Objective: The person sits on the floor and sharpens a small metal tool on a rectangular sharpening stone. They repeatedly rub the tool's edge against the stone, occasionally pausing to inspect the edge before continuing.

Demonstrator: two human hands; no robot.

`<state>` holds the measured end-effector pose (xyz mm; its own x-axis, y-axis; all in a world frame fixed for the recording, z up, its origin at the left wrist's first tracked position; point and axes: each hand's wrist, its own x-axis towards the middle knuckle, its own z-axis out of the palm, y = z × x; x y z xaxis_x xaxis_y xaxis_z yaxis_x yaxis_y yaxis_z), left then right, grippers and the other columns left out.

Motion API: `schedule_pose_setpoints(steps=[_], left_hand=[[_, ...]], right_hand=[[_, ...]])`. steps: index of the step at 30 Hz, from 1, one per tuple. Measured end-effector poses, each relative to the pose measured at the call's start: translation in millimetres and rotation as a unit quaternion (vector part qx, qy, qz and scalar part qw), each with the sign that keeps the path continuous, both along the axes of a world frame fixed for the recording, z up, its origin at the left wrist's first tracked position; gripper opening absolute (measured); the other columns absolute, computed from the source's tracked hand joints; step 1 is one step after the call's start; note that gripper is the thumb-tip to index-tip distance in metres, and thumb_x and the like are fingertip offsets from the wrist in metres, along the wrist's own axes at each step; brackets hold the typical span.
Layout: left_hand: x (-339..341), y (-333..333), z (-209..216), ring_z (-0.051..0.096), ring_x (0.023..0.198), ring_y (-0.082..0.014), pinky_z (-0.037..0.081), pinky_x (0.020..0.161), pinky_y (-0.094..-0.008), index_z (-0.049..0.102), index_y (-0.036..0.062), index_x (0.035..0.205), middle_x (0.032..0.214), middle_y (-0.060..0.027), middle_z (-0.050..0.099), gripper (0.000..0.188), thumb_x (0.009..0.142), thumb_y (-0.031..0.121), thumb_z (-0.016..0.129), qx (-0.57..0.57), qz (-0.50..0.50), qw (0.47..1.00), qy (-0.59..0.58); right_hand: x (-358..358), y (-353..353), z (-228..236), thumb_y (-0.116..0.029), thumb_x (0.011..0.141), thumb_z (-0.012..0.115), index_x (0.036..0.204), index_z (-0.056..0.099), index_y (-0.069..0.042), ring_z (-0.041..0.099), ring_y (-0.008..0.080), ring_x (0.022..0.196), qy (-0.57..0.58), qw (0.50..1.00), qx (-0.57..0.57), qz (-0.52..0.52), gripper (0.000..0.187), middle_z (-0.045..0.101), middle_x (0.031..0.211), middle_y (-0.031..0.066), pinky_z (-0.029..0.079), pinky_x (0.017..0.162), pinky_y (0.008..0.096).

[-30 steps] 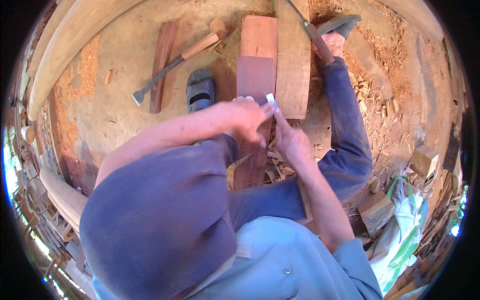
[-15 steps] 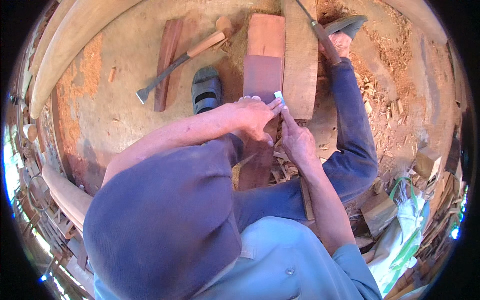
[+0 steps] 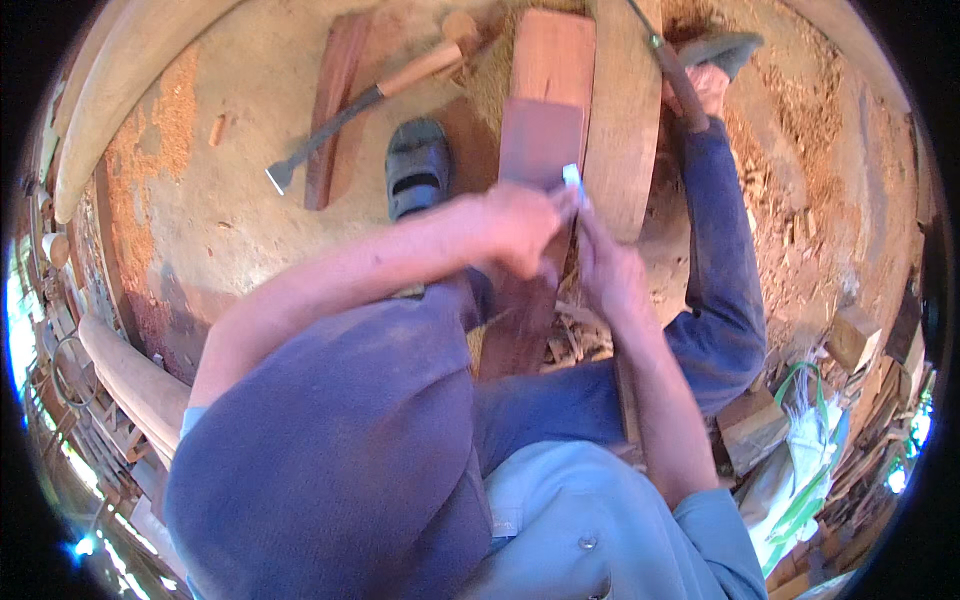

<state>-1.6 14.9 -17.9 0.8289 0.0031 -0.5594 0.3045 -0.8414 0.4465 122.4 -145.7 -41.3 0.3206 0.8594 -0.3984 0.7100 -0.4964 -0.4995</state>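
A flat dark reddish-brown board (image 3: pixel 541 140) runs under my hands toward my lap, its far end over a lighter reddish wood block (image 3: pixel 550 58). My left hand (image 3: pixel 525 225) bends across the board, thumb on the near side, and seems to grip it; its fingers are smeared by motion. At the board's right edge a small pale blue-white strip (image 3: pixel 571 176) sticks out past the fingertips. My right hand (image 3: pixel 612 275) is closed on this strip, index finger stretched along it. Left fingertips also lie against the strip. Its lower part is hidden, so its kind cannot be made out.
A long-handled chisel-like tool (image 3: pixel 340 120) lies across a narrow reddish board (image 3: pixel 330 110) at left. A wide plank (image 3: pixel 622 130) lies right of the block. A slim-handled tool (image 3: pixel 680 85) rests near my right foot. Wood chips (image 3: pixel 590 335) and a white-green sack (image 3: pixel 800 470) are at right.
Both hands and the pale strip have shifted slightly right in the picture. The dark board now sits a little left of the lighter block's edges. Blur on the hands has grown.
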Motion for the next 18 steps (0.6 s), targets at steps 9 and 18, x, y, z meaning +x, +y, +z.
schedule_pose_setpoints(steps=[9, 18], left_hand=[[10, 32, -3, 0.061, 0.113, -0.0422, 0.05, 0.097, -0.0487, 0.019, -0.0044, 0.153, 0.132, -0.0283, 0.057, 0.116, 0.075, 0.06, 0.075, -0.04, 0.039, 0.998, 0.033], [26, 57, -13, 0.061, 0.112, -0.0447, 0.051, 0.095, -0.0496, 0.021, -0.0061, 0.152, 0.136, -0.0309, 0.053, 0.115, 0.074, 0.059, 0.076, -0.019, 0.082, 0.996, -0.003]], right_hand=[[9, 45, 10, -0.028, 0.1, 0.048, 0.143, 0.051, -0.025, 0.067, 0.0466, 0.093, -0.004, 0.998, -0.054, 0.009, 0.043, 0.066, 0.1, 0.0305, 0.054, 0.08, 0.0567], [30, 78, 0, -0.027, 0.099, 0.047, 0.147, 0.044, -0.026, 0.067, 0.0481, 0.085, 0.003, 1.0, -0.007, 0.011, 0.048, 0.068, 0.091, 0.0291, 0.054, 0.076, 0.0577]])
